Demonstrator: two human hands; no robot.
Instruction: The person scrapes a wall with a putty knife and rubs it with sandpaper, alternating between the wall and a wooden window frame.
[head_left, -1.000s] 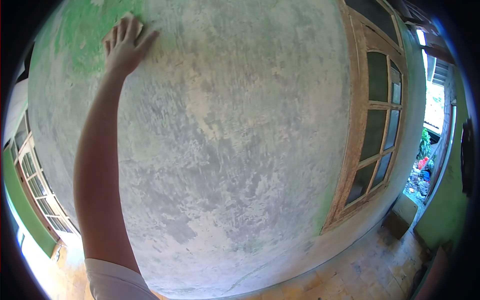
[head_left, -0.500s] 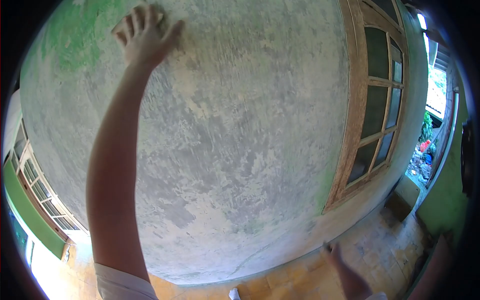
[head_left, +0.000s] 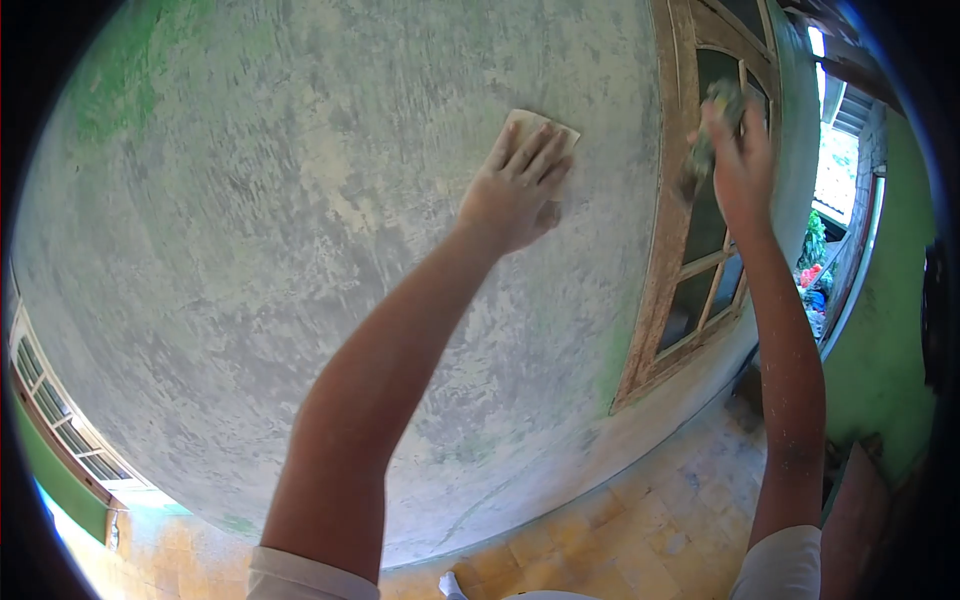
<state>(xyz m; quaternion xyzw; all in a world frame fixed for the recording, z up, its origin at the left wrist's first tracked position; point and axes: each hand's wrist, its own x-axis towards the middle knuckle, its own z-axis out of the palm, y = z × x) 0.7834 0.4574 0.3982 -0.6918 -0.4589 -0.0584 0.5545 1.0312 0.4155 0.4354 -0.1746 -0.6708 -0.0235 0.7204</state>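
A large wall (head_left: 400, 330) of worn grey-white plaster with green paint patches fills the view. My left hand (head_left: 512, 190) presses a folded, pale piece of sandpaper (head_left: 566, 132) against it, the fingers laid over the paper. To the right, my right hand (head_left: 748, 170) is raised in front of the window, its fingers closed round a blurred, greenish, dirty object (head_left: 712, 130). Motion hides what kind of thing that is.
A wooden window frame (head_left: 640, 330) with glass panes stands right of the bare plaster. Another window (head_left: 62, 425) is at far left. Yellowish floor tiles (head_left: 600, 530) run along the wall's foot. A green wall (head_left: 895, 290) and an opening to the outside lie at far right.
My left hand has moved right and down across the wall with the sandpaper. My right hand has risen from low near the floor to window height. The view has shifted somewhat.
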